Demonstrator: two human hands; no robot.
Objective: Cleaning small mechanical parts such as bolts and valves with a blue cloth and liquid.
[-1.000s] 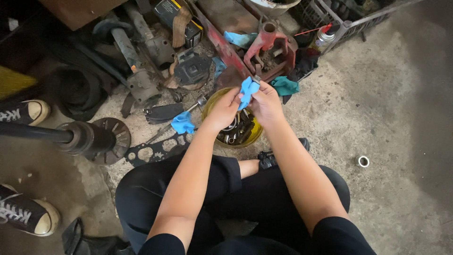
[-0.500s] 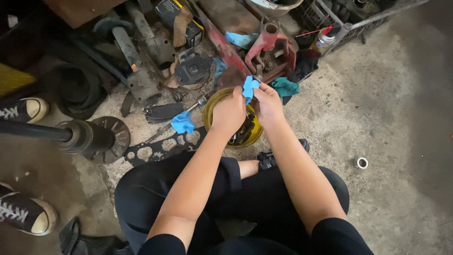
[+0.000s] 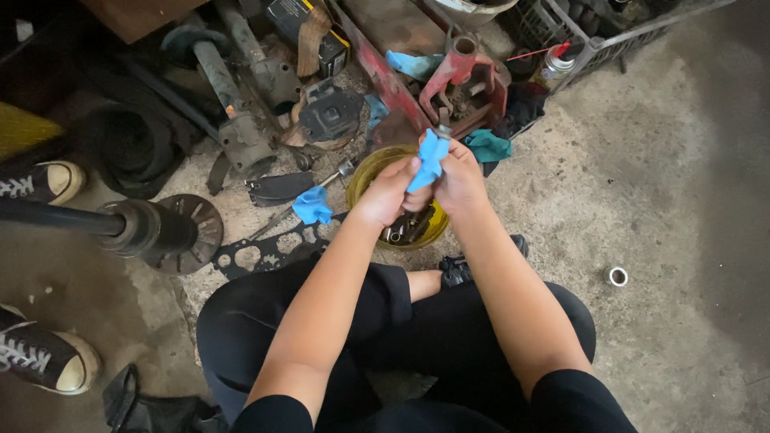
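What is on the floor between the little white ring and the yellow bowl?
In the head view, the person's right forearm and a black shoe lie between the white ring and the yellow bowl; otherwise bare concrete.

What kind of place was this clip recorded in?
Most likely a vehicle repair workshop: a bare concrete floor, a heavy axle shaft with hub, a flat gasket, and a yellow tub of metal parts under both hands.

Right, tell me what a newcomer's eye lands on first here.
First, the bright blue cloth at centre, bunched between the left hand and right hand just above a yellow bowl of small metal parts on the concrete floor. Next, the red metal part behind the hands, amid dark greasy pieces. At far left, a dark shaft with a round flange reaches in, between two black-and-white sneakers.
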